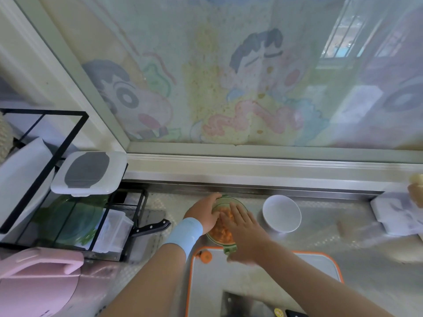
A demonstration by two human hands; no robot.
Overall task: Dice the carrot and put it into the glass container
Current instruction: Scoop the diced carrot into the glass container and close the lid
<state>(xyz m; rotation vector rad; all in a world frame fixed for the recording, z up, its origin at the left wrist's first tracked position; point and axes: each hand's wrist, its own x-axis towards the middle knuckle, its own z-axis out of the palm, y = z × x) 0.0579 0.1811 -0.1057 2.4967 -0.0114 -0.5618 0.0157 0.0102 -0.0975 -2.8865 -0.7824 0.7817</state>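
**Q:** Head view. Where does the task's material lie?

**A:** The diced carrot (221,234) sits inside the round glass container (225,199). The container stands on the steel counter (320,236) at the far edge of the orange-rimmed cutting board (263,277). One uncut carrot end (206,257) lies on the board's far-left corner, just beside the container.

**Q:** And the hands?

**A:** The left hand (202,215), with a light-blue wristband, curves round the container's left wall and far rim and holds it. The right hand (243,227) lies palm-down over the mouth with its fingers straight and together, gripping nothing. The dice lie directly beneath those fingers and show at either side of them.

**Q:** How should the things handle?

**A:** This is a judgement. The dice are likely small, firm, light and damp, so they may cling to skin or scatter, and they are better swept or scooped than pinched one by one. The container is rigid, smooth and breakable. Take it by the side wall as the left hand does — not by the green clasp (230,249) at its near side.
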